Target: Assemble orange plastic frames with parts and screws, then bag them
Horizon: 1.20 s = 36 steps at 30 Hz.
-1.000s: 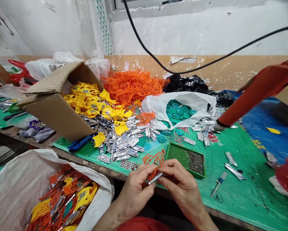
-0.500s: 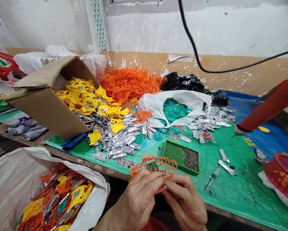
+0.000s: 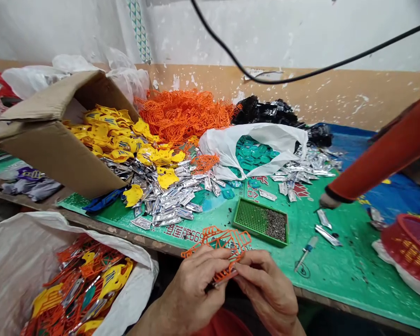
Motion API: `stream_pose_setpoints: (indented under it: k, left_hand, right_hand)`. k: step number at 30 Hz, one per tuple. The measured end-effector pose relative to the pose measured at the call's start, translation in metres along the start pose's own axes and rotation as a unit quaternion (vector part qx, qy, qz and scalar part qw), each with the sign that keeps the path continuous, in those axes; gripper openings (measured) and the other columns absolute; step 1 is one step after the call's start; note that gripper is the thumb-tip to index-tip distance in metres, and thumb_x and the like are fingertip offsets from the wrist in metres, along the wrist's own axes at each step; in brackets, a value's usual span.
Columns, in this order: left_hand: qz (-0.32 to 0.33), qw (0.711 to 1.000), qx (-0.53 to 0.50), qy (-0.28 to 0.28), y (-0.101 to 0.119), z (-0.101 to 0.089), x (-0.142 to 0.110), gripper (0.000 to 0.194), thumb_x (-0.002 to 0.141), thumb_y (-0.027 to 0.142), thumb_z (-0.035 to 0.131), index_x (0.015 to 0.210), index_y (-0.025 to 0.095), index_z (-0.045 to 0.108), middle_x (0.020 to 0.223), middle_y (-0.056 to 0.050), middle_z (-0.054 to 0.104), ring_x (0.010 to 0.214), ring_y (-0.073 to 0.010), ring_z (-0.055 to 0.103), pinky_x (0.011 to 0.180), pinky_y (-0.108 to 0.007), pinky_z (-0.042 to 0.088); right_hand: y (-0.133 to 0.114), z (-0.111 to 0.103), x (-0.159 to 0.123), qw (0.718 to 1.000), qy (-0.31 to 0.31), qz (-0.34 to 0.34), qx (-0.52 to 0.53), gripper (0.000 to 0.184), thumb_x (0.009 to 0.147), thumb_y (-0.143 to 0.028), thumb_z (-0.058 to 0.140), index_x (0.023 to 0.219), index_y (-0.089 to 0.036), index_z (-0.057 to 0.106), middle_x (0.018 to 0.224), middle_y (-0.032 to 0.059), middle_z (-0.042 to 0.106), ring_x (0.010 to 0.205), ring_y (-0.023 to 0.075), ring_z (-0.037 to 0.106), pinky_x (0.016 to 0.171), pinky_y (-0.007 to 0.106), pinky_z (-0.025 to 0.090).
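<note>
Both of my hands are at the table's front edge, closed around one orange plastic lattice frame (image 3: 243, 238). My left hand (image 3: 197, 282) grips its left side, fingers curled over the top. On the right, my right hand (image 3: 267, 289) pinches the near corner between thumb and fingers. Part of the frame and whatever lies beneath my fingers are hidden. Just beyond the hands sits a green tray (image 3: 250, 217) with small dark metal screws (image 3: 275, 225) in its right part. An orange-red electric screwdriver (image 3: 378, 161) hangs at the right, tip downward, apart from my hands.
A cardboard box (image 3: 55, 154) spills yellow plastic parts (image 3: 113, 133) beside silver metal pieces (image 3: 171, 200). Behind are an orange frame pile (image 3: 185, 114) and a white bag (image 3: 217, 149) of teal parts. A sack (image 3: 139, 280) stands lower left; a red basket (image 3: 406, 252) and small screwdriver (image 3: 306, 254) lie right.
The orange frame has tilted in my hands, showing more of its near edge. The hanging electric screwdriver appears lower, larger and farther left. The whole view has shifted slightly.
</note>
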State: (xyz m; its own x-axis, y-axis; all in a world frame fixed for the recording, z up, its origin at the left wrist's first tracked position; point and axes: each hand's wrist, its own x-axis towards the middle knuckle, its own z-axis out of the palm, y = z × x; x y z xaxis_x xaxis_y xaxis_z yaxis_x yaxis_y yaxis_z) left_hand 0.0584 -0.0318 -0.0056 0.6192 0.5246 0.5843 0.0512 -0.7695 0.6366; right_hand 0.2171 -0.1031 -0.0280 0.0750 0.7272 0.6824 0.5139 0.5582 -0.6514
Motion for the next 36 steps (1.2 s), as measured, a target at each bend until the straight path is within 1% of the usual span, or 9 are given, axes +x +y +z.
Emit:
stream_pose_setpoints:
  k: [3, 6, 10, 13, 15, 18, 22, 29, 36]
  left_hand:
    - [-0.025, 0.999, -0.005, -0.022, 0.0, -0.001, -0.003, 0.026, 0.073, 0.002, 0.06, 0.094, 0.017, 0.064, 0.097, -0.008, 0.074, 0.083, -0.0178, 0.069, 0.075, -0.032, 0.056]
    - [-0.03, 0.999, -0.002, -0.041, 0.0, -0.001, -0.005, 0.024, 0.075, 0.002, 0.058, 0.093, 0.017, 0.064, 0.096, -0.007, 0.074, 0.081, -0.0177, 0.068, 0.074, -0.032, 0.055]
    - [-0.021, 0.998, 0.002, -0.052, 0.001, 0.0, -0.005, 0.023, 0.078, 0.0, 0.053, 0.091, 0.016, 0.064, 0.095, -0.008, 0.074, 0.08, -0.0174, 0.067, 0.073, -0.032, 0.054]
    - [-0.007, 0.998, 0.009, -0.059, 0.0, 0.001, -0.004, 0.023, 0.079, 0.0, 0.052, 0.093, 0.015, 0.063, 0.095, -0.009, 0.073, 0.081, -0.0183, 0.066, 0.074, -0.033, 0.055]
    - [0.0, 0.998, 0.015, -0.066, -0.001, 0.002, -0.004, 0.024, 0.08, -0.001, 0.051, 0.095, 0.013, 0.063, 0.094, -0.01, 0.072, 0.083, -0.0192, 0.066, 0.076, -0.035, 0.055]
    - [0.003, 0.997, 0.023, -0.08, 0.0, 0.003, -0.005, 0.027, 0.079, -0.003, 0.048, 0.096, 0.012, 0.062, 0.094, -0.01, 0.071, 0.086, -0.0201, 0.065, 0.078, -0.037, 0.056]
    - [0.01, 0.995, 0.036, -0.096, 0.002, 0.003, -0.007, 0.03, 0.079, -0.004, 0.045, 0.099, 0.012, 0.061, 0.101, -0.012, 0.07, 0.091, -0.0205, 0.064, 0.082, -0.037, 0.056]
    - [0.029, 0.988, 0.089, -0.122, 0.003, 0.002, -0.01, 0.03, 0.083, -0.002, 0.042, 0.105, 0.01, 0.058, 0.106, -0.013, 0.068, 0.095, -0.022, 0.063, 0.086, -0.04, 0.055]
    - [0.034, 0.985, 0.083, -0.149, 0.004, 0.0, -0.008, 0.03, 0.084, -0.001, 0.042, 0.107, 0.01, 0.058, 0.108, -0.014, 0.067, 0.096, -0.0221, 0.063, 0.086, -0.04, 0.056]
  right_hand:
    - [0.006, 0.002, -0.009, 0.998, -0.02, 0.052, 0.025, 0.028, 0.086, -0.01, 0.056, 0.105, -0.028, 0.067, 0.077, 0.0011, 0.061, 0.065, 0.0117, 0.062, 0.055, 0.019, 0.053]
    - [0.013, 0.005, -0.02, 0.995, -0.025, 0.089, 0.038, 0.021, 0.088, -0.013, 0.054, 0.098, -0.027, 0.067, 0.073, 0.0003, 0.058, 0.058, 0.0105, 0.057, 0.048, 0.018, 0.049]
    - [0.016, 0.004, -0.025, 0.998, -0.053, 0.044, 0.01, 0.03, 0.086, -0.008, 0.055, 0.107, -0.028, 0.064, 0.079, 0.0011, 0.056, 0.064, 0.0112, 0.056, 0.054, 0.02, 0.05]
    - [0.014, 0.001, -0.022, 0.999, -0.051, 0.013, 0.002, 0.041, 0.084, -0.001, 0.054, 0.114, -0.028, 0.06, 0.083, 0.0016, 0.054, 0.069, 0.0112, 0.055, 0.056, 0.021, 0.05]
    - [0.011, 0.001, -0.02, 0.999, -0.044, 0.002, -0.005, 0.043, 0.083, 0.002, 0.053, 0.115, -0.027, 0.059, 0.084, 0.0019, 0.053, 0.07, 0.0111, 0.055, 0.056, 0.02, 0.049]
    - [0.008, 0.0, -0.019, 0.999, -0.034, -0.006, -0.01, 0.043, 0.082, 0.002, 0.054, 0.116, -0.025, 0.058, 0.084, 0.0021, 0.052, 0.07, 0.011, 0.054, 0.055, 0.02, 0.048]
    - [0.006, 0.0, -0.017, 0.999, -0.023, -0.026, -0.02, 0.044, 0.082, 0.003, 0.053, 0.117, -0.023, 0.058, 0.084, 0.0024, 0.052, 0.07, 0.0109, 0.055, 0.056, 0.02, 0.05]
    - [0.003, 0.0, -0.017, 0.999, -0.002, -0.023, -0.024, 0.039, 0.083, 0.002, 0.054, 0.114, -0.021, 0.061, 0.081, 0.0025, 0.054, 0.068, 0.0105, 0.055, 0.055, 0.02, 0.05]
    - [0.004, -0.001, -0.02, 0.999, -0.001, -0.018, -0.051, 0.029, 0.083, -0.001, 0.056, 0.105, -0.019, 0.063, 0.079, 0.0034, 0.058, 0.065, 0.0105, 0.058, 0.054, 0.019, 0.051]
